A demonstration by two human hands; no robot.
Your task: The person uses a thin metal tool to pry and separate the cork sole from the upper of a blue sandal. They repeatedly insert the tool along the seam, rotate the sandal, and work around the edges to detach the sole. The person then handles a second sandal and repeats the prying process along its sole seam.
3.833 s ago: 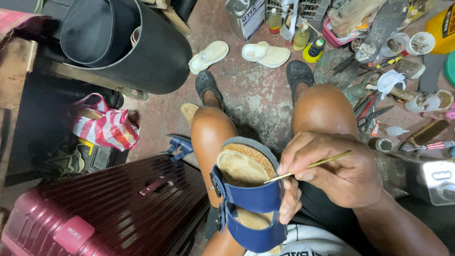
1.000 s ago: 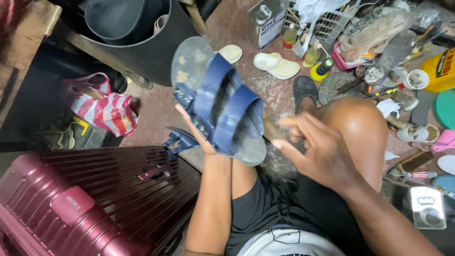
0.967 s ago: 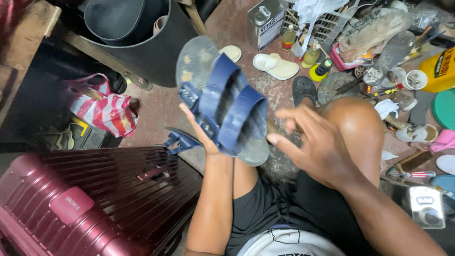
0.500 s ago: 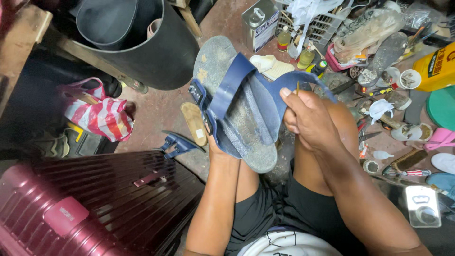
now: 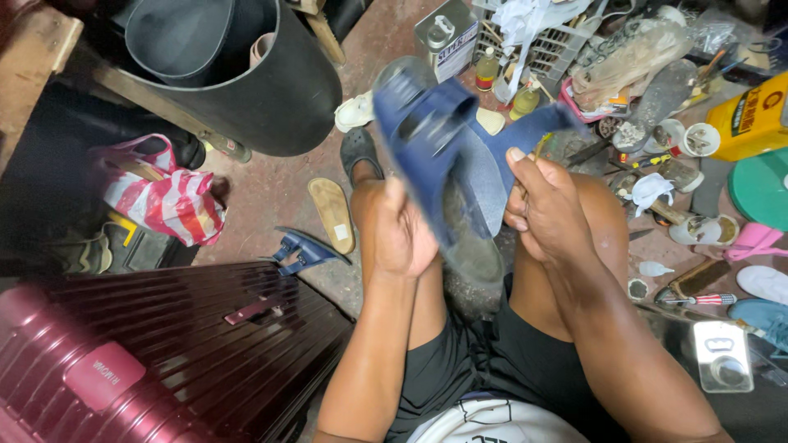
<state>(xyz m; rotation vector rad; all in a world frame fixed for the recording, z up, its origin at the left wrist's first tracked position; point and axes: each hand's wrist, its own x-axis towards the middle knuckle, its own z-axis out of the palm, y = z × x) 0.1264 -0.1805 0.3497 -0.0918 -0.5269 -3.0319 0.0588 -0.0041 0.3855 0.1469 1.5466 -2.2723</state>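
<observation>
A blue two-strap sandal (image 5: pixel 447 156) is held up over my knees, blurred by motion, with its grey sole facing me. My left hand (image 5: pixel 402 234) grips the sandal's near edge from the left. On the other side, my right hand (image 5: pixel 546 205) holds its right edge and a blue strap (image 5: pixel 533 127) that sticks out toward the right. Both hands are closed on the sandal. Between the fingers of my right hand something thin and yellowish shows; I cannot tell what it is.
A maroon suitcase (image 5: pixel 156 353) lies at lower left. Behind it are a striped red-and-white bag (image 5: pixel 168 201) and a large black tub (image 5: pixel 246 74). A loose insole (image 5: pixel 332 215) and blue sandal piece (image 5: pixel 304 250) lie on the floor. Tools, bottles and cans crowd the right.
The sandal was on my lap, insole up, while my right hand worked it with a thin stick. It has since been lifted, flipped sole up, and my right hand has gripped it.
</observation>
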